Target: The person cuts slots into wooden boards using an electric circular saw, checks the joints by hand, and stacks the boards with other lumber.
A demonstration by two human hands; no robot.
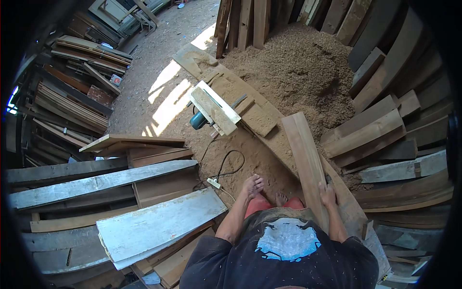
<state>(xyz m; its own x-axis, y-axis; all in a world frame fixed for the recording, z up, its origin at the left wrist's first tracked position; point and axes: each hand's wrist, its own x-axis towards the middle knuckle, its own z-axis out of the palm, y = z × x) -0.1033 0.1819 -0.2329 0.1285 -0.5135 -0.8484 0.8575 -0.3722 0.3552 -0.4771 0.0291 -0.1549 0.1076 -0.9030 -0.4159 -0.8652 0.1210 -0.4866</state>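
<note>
A long, smooth wooden plank (pixel 305 159) lies slanted beside my right leg, its far end resting over the workbench board. My right hand (pixel 328 194) grips this plank by its right edge, partway along. In front of my body, my left hand (pixel 253 186) is held with its fingers loosely curled, and I see nothing in it. Farther forward on the dusty bench (pixel 284 153) stands a green power tool (pixel 197 120), fixed beside a pale wooden guide board (pixel 215 107). Sawdust coats the bench surface.
A large heap of wood shavings (pixel 298 67) lies beyond the bench. Planks (pixel 370 137) lean and stack along the right, with a white-painted board (pixel 163 221) and more timber at left. On the floor are a black cable (pixel 231 172) and a white power strip (pixel 213 183).
</note>
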